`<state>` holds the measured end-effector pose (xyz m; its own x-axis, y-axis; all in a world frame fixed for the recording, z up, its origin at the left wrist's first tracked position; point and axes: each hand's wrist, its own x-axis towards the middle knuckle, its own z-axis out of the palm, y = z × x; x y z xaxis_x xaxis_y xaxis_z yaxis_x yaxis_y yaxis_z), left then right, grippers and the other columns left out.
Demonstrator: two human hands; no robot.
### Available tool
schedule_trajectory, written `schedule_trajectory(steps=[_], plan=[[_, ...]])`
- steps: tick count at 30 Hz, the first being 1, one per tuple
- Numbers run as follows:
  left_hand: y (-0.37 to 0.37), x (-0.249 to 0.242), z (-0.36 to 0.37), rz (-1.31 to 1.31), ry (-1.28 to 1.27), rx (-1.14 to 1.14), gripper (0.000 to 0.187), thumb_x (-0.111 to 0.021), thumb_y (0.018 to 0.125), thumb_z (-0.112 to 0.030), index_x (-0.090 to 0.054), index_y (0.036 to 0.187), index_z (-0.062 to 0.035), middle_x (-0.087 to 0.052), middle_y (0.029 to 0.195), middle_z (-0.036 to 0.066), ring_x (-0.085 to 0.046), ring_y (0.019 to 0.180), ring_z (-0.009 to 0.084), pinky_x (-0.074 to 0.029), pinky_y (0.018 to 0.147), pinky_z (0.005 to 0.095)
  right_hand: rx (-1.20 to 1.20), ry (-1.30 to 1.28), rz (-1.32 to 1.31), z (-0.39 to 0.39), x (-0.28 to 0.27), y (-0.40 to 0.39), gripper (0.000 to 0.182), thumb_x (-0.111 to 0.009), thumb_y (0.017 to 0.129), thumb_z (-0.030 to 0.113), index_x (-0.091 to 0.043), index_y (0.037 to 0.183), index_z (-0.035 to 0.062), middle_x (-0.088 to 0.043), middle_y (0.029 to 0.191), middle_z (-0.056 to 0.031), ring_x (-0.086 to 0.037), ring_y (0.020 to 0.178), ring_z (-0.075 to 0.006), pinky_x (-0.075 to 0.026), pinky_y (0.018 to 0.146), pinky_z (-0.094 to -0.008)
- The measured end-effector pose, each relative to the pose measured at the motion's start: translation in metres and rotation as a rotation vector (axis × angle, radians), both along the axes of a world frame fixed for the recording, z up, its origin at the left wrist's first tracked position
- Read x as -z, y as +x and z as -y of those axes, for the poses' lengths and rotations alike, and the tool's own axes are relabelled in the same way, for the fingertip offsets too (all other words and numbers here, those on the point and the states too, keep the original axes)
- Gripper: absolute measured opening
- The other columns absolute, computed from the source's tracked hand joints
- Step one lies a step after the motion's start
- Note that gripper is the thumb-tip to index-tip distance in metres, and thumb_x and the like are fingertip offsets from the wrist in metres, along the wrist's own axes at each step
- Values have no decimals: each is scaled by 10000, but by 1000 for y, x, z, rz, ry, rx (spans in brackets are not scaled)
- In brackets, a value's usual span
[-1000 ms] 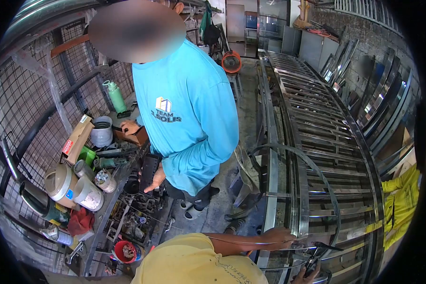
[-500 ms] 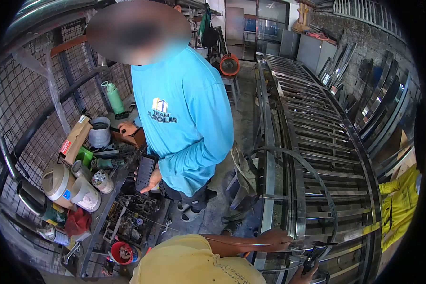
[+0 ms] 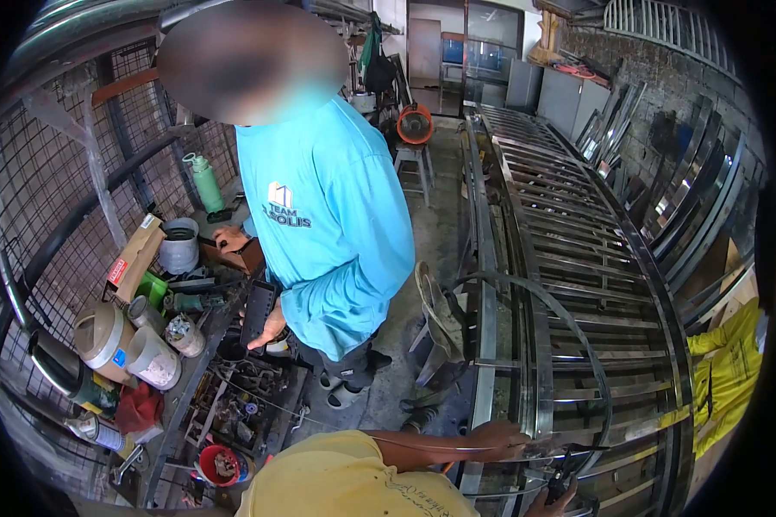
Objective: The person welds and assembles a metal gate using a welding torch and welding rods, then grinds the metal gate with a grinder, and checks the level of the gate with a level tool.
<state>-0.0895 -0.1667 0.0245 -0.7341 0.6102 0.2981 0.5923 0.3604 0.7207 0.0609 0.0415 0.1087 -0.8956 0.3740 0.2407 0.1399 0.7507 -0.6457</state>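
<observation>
The thin rod (image 3: pixel 444 449) runs along the left forearm and reaches the left hand (image 3: pixel 502 438), near the left long edge of the metal frame (image 3: pixel 543 379). The black tool (image 3: pixel 565 465) is above the near part of this frame, a little inside the same edge, and just beside it is the curved black cable (image 3: pixel 569 320), which makes an arch over the bars. Between the bars there are narrow gaps, and the long rails make the borders on both sides. Along the left edge of the frame goes a strip of floor (image 3: pixel 444 189), which gives room for moving at the far part; nearer, a co-worker in a blue shirt (image 3: pixel 328 224) stands in it, beside the table (image 3: pixel 177 415).

The left hand has its fingers pressed together, pinching the thin rod, and the fingertips point to the right. The right hand (image 3: pixel 556 500) is folded around the black tool; its lower part is cut by the picture border, so I cannot tell how each finger lies.

At the right edge of the frame lies a yellow garment (image 3: pixel 724 370). The co-worker holds a dark slotted piece (image 3: pixel 259 310) above the table's right edge, near a red bucket (image 3: pixel 218 465).
</observation>
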Motion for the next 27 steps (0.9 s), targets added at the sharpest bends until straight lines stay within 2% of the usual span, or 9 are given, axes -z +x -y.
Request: schedule_trajectory(steps=[2, 5, 8, 11, 17, 23, 27], plan=[[2, -3, -1, 21, -10, -5, 351, -504, 1021, -324, -679, 1182, -66, -617, 923, 182, -607, 910, 390, -467, 814, 510, 24, -10, 29, -1, 0, 1, 697, -727, 959, 311, -430, 1521, 24, -547, 1348, -370, -605, 1157, -534, -525, 952, -553], [5, -8, 0, 21, 79, -32, 294, -554, 981, -291, -711, 1082, -64, -623, 875, 196, -622, 860, 415, -458, 781, 539, 28, 52, -41, -3, 7, -1, 686, -736, 952, 315, -457, 1497, 6, -565, 1306, -363, -611, 1129, -521, -526, 941, -547], [5, -6, -3, 13, 72, -60, 278, -566, 973, -278, -718, 1049, -58, -630, 858, 202, -633, 852, 418, -467, 777, 544, 60, 107, -24, 0, 4, 0, 670, -752, 940, 294, -479, 1481, 8, -579, 1256, -356, -619, 1098, -505, -529, 923, -545], [1, -5, 0, 42, -6, -3, 348, -505, 1015, -332, -682, 1157, -69, -604, 898, 173, -614, 874, 375, -466, 783, 504, 45, -44, 1, 10, -14, 1, 670, -767, 928, 269, -483, 1482, 20, -589, 1228, -347, -628, 1069, -501, -534, 902, -548], [1, -7, 2, 65, 3, 12, 366, -495, 1016, -336, -676, 1187, -67, -605, 908, 172, -612, 888, 377, -460, 788, 502, 29, 57, -70, -4, 10, 0, 665, -781, 909, 226, -492, 1485, 62, -609, 1221, -324, -646, 1046, -492, -543, 893, -537], [-1, 0, 0, 26, 8, 18, 403, -487, 1018, -341, -668, 1238, -55, -624, 944, 187, -615, 916, 383, -468, 811, 501, 32, -53, -1, -4, 9, -1, 677, -766, 915, 187, -461, 1509, 78, -599, 1323, -307, -644, 1143, -463, -541, 944, -503], [0, -7, 0, 55, -36, 14, 403, -490, 1016, -334, -669, 1250, -58, -643, 970, 189, -616, 938, 384, -478, 830, 503, 12, -20, -18, -2, 5, 0, 661, -746, 923, 146, -453, 1511, 79, -602, 1335, -302, -639, 1173, -452, -530, 973, -496]])
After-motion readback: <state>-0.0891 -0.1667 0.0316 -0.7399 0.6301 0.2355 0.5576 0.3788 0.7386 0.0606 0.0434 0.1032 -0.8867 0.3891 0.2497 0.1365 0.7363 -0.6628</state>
